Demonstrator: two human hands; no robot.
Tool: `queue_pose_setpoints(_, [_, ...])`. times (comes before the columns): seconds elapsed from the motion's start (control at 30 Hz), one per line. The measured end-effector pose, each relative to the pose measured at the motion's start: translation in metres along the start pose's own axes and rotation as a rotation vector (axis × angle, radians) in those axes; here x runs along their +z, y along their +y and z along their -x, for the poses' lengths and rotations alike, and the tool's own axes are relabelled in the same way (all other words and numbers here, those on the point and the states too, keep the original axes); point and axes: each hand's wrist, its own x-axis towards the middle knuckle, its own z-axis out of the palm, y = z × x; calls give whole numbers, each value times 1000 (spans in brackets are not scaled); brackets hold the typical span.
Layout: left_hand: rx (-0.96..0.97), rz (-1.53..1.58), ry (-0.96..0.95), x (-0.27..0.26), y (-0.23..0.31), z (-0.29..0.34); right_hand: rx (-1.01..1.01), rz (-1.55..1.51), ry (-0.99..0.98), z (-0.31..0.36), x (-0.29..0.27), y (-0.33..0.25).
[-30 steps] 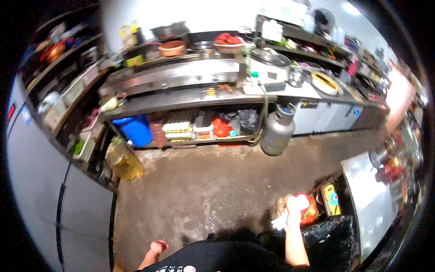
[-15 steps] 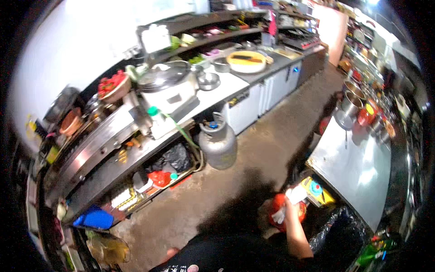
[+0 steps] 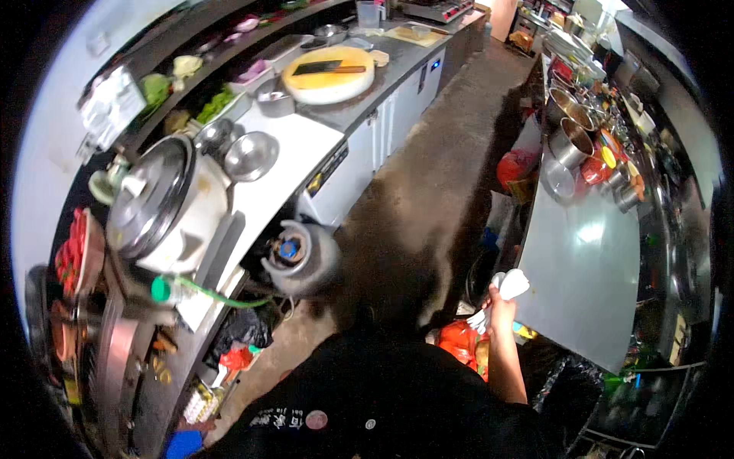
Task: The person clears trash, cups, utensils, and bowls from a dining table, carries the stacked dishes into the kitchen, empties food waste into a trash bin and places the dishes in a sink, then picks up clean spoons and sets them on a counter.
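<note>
My right hand (image 3: 501, 312) is closed around a white bundle (image 3: 514, 284) beside the near left corner of a steel-topped table (image 3: 581, 260). A broad, rounded white part sticks out above my fingers, and several narrow white ends hang below them. Its exact kind I cannot make out. Beneath the hand lies a red plastic bag (image 3: 457, 336), partly hidden by my black shirt. No part of my left hand can be clearly seen.
A gas cylinder (image 3: 310, 264) stands on the floor at the left counter. That counter carries a large lidded cooker (image 3: 180, 206), steel bowls (image 3: 252, 155) and a round board (image 3: 344, 86) with a cleaver (image 3: 317, 67). Steel pots (image 3: 569, 144) crowd the right table's far end.
My right hand has risen with the white bundle from low over the red bag to the table corner. The view has turned and shifted forward along the aisle.
</note>
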Motion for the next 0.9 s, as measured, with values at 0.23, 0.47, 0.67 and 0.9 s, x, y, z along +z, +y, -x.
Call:
queue_pose_setpoints(0.23, [-109, 213, -364, -177, 168, -206, 25, -21, 114, -93, 53, -45])
queue_pose_setpoints(0.47, [62, 53, -183, -276, 394, -355, 90, 524, 191, -225, 29, -3])
queue_pose_setpoints(0.67, [293, -33, -147, -322, 486, -488, -31, 426, 231, -430, 83, -43])
queue_pose_setpoints(0.9, [68, 305, -29, -387, 599, -593, -373, 665, 91, -650, 170, -170])
